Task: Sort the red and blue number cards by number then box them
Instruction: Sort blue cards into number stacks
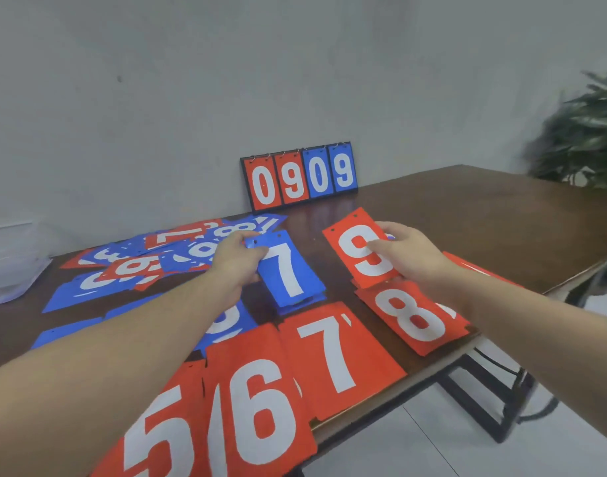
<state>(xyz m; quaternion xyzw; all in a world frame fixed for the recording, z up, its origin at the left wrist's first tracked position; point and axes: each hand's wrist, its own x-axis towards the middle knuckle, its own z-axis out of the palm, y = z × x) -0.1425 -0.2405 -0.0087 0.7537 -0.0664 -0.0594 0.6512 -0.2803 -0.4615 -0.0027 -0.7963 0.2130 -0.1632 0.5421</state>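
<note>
Red 5 card (150,438) cut by bottom edge; blurred plant (585,132) at right edge.

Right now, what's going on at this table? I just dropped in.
A person is sorting number cards. The left hand grips the top of the blue 7 card, which lies on a small blue stack. The right hand rests on the red 9 card. Red piles 5, 6, 7 and 8 line the near edge. An unsorted heap lies to the left, and a flip scoreboard stands against the wall. No box is clearly visible.
</note>
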